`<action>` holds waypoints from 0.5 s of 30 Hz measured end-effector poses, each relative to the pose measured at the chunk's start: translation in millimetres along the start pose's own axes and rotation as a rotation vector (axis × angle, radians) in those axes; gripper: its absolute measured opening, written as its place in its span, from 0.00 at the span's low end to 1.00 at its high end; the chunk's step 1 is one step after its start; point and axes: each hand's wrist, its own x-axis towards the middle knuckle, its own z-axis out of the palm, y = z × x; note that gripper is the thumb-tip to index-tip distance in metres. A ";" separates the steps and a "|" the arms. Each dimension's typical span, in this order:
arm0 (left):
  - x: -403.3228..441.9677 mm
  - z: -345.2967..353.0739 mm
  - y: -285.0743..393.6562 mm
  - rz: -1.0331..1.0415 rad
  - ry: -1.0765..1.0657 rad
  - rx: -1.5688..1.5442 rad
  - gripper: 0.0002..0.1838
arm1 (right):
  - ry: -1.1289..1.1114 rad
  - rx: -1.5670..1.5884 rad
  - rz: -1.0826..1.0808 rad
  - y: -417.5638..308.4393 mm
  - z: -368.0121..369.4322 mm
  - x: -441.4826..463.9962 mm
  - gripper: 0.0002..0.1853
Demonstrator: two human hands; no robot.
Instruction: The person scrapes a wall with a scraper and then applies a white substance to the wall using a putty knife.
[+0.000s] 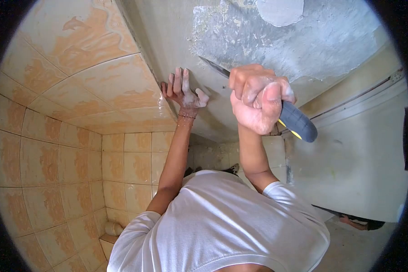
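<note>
Blade of the tool (300, 122) beside the rough patch (313, 50), on the wall (167, 41).
The wall is biggest in my view, with orange-patterned tiles (118, 81) along its left side; the patch, pale and whitish, lies in the upper part. My right hand (260, 97) is closed in a fist around the tool, and the dark handle with yellow stripe comes out from its lower side. My left hand (183, 93) is spread near the tile edge, holding nothing, with white dust on the fingers. From the right fist the thin blade (215, 67) points to the left hand's side; I cannot tell if its tip touches the wall. Smallest is a dark band (187, 116) on my left wrist.
</note>
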 end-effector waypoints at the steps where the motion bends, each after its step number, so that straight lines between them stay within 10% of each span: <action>1: 2.0 -2.0 0.9 0.001 -0.002 -0.001 0.32 | 0.002 -0.001 0.000 7.3 -3.2 -4.4 0.19; 3: 4.5 -6.8 3.8 0.023 -0.053 0.019 0.29 | 0.108 -0.414 0.051 30.0 -8.3 -14.6 0.19; 9: 5.3 -4.8 3.1 0.023 -0.032 -0.010 0.29 | -0.048 0.052 0.027 -3.4 -2.5 1.7 0.16; 11: 3.9 -3.5 1.7 0.021 -0.040 0.009 0.29 | -0.213 -0.429 0.157 -9.0 -6.8 5.6 0.17; 12: 2.2 -4.6 1.6 0.021 -0.047 0.024 0.30 | 0.032 -0.640 -0.131 25.0 -3.3 -7.0 0.17; 15: 3.4 -4.1 2.0 0.020 -0.031 0.008 0.31 | 0.146 -0.245 0.057 21.7 -8.3 -11.4 0.17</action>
